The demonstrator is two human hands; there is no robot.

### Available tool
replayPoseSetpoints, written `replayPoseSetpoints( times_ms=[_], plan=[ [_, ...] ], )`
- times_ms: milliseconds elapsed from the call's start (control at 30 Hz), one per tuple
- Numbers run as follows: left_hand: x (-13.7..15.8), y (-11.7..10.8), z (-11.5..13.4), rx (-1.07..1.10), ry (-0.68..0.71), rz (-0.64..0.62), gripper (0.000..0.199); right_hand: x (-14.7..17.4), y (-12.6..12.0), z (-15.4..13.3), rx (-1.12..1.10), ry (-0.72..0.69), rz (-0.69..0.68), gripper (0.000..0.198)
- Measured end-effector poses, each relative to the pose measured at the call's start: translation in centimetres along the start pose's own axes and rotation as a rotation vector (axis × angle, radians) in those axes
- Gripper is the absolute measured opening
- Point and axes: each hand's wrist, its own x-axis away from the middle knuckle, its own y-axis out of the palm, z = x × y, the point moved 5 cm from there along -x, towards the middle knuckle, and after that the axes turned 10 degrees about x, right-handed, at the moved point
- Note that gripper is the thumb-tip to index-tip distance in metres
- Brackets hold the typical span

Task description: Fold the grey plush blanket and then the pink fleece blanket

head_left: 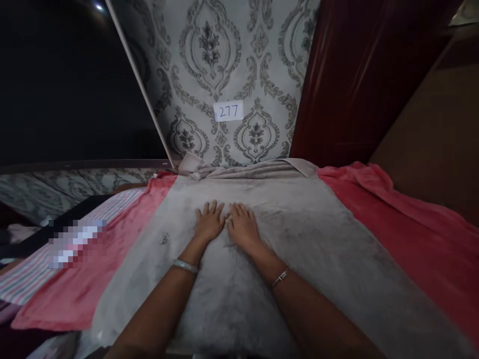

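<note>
A grey plush garment (299, 239) lies spread out in front of me, its far end bunched in folds near the wall. What kind of garment it is, I cannot tell. A small dark mark shows on its left part. My left hand (210, 222) rests flat on the grey fabric with the fingers apart. Close beside it, my right hand (242, 225) also lies flat, fingers stretched forward and palm down. The thumbs nearly meet. Neither hand grips anything.
Under the grey cloth is a red blanket (396, 234), showing on both sides. Striped cloth (26, 271) lies at the left. A large dark screen (75, 89) stands at the back left, a dark red wooden cabinet (348, 80) at the back right. A "277" label (228, 110) is on the patterned wall.
</note>
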Motion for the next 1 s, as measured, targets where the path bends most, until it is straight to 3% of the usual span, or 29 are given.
replayPoseSetpoints(
  times_ms=[133, 300, 400, 533, 600, 767, 867, 1000],
  plan=[
    [0.9, 1.1, 0.1, -0.023, -0.002, 0.064, 0.062, 0.2, 0.6, 0.0, 0.076, -0.013, -0.1, 0.056],
    [0.8, 0.4, 0.1, -0.021, 0.009, 0.065, 0.061, 0.7, 0.0, 0.5, 0.096, -0.11, -0.181, 0.055],
    [0.7, 0.2, 0.1, 0.01, -0.003, 0.051, 0.063, 1.9, -2.1, 4.6, 0.129, -0.103, -0.156, 0.053],
    [0.6, 0.2, 0.4, 0.054, 0.0, 0.048, 0.064, 5.7, -5.0, 14.1, 0.336, 0.199, -0.089, 0.056],
    [0.9, -0.2, 0.7, 0.072, 0.006, 0.07, 0.062, 7.7, -5.2, 17.2, 0.399, 0.267, -0.113, 0.056],
    [2.2, -2.3, 1.5, 0.091, 0.0, 0.077, 0.06, 9.2, -4.5, 18.6, 0.423, 0.276, -0.061, 0.056],
    [2.9, -3.4, 4.2, 0.085, 0.026, 0.041, 0.057, 9.0, -4.3, 18.2, 0.415, 0.273, -0.035, 0.056],
    [5.0, -1.5, 11.9, 0.101, 0.213, -0.006, 0.053, 9.0, -4.3, 18.5, 0.419, 0.265, -0.019, 0.055]
  ],
)
